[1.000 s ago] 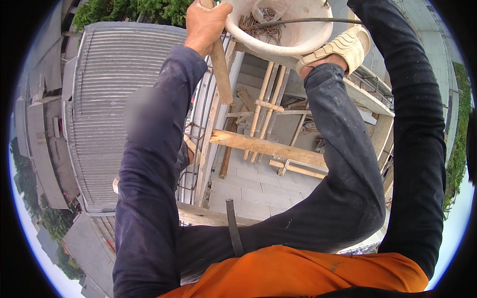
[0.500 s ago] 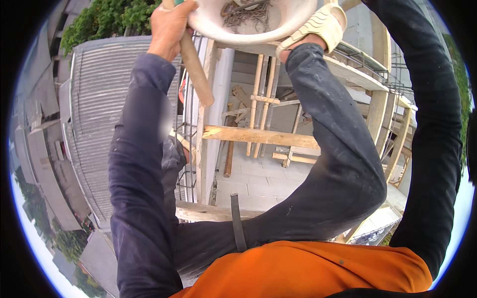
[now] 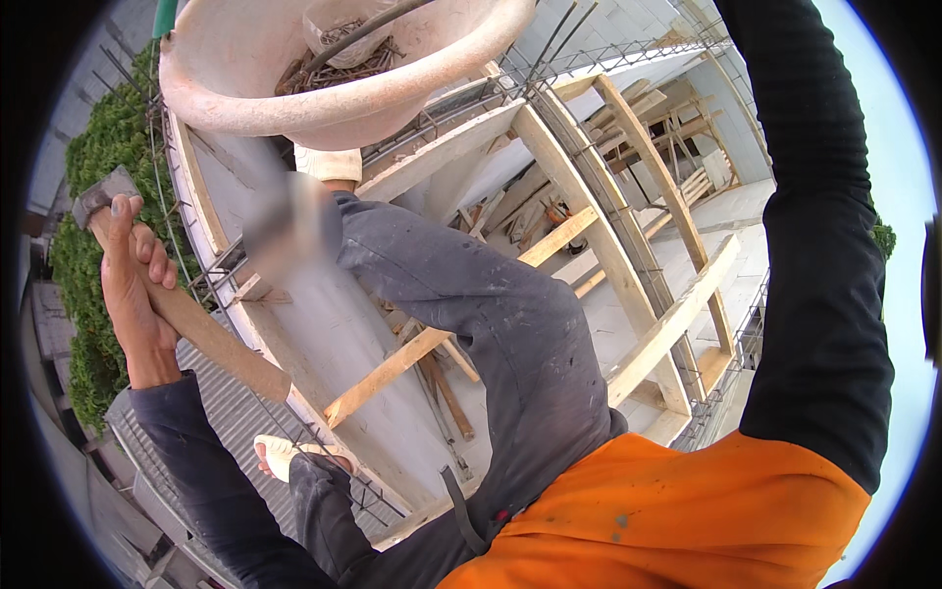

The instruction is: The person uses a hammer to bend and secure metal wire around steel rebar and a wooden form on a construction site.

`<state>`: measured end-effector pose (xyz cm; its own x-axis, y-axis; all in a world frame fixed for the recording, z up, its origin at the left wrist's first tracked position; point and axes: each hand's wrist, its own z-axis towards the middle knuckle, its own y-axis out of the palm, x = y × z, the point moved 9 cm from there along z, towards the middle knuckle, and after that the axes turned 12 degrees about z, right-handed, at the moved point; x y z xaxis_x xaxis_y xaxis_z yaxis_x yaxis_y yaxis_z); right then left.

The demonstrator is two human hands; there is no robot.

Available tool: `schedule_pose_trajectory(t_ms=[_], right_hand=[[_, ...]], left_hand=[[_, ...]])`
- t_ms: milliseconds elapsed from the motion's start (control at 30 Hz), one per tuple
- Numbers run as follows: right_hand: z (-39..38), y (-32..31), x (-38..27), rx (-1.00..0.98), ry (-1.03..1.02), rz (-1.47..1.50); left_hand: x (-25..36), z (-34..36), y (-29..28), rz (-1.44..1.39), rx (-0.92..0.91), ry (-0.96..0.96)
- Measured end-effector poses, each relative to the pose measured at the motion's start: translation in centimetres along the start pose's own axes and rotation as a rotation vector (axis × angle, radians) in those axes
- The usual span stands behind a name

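Observation:
My left hand (image 3: 137,280) is closed round the wooden handle of a hammer (image 3: 211,339), at the left of the view. Its metal head sticks up above my fingers and the handle slants down to the right. A pale, dusty basin (image 3: 294,115) is at the top, apart from the hammer. Inside lie many rusty nails (image 3: 358,67), a clear plastic bag (image 3: 339,22) and a dark bar (image 3: 368,31). My right arm (image 3: 819,226) reaches up past the top edge, so my right hand is out of view.
Below my legs is timber formwork (image 3: 608,236) with steel rebar (image 3: 638,275) along it and crosspieces (image 3: 392,373). Through the gaps a lower level shows with loose boards. My sandalled foot (image 3: 294,456) is near a corrugated roof (image 3: 196,442). Trees (image 3: 93,324) stand at left.
My left hand has moved left and down from the basin's rim, carrying the hammer. The view has turned, and the basin appears farther left and larger.

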<state>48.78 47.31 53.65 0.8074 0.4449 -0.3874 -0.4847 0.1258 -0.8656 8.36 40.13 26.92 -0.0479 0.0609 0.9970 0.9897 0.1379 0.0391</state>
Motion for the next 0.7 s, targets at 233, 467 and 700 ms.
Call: schedule_pose_trajectory(t_ms=[233,467,700], right_hand=[[-11.8,-3.5,9.9,-0.033,0.439,-0.045],[-18.2,-0.6,30.7,-0.264,0.32,-0.539],[-21.9,1.9,39.6,-0.011,0.797,-0.276]], left_hand=[[-5.4,-9.2,-15.6,0.525,0.296,-0.226],[-6.1,-17.3,-27.8,0.706,0.477,-0.331],[-3.2,-23.2,-34.8,0.811,0.638,-0.341]])
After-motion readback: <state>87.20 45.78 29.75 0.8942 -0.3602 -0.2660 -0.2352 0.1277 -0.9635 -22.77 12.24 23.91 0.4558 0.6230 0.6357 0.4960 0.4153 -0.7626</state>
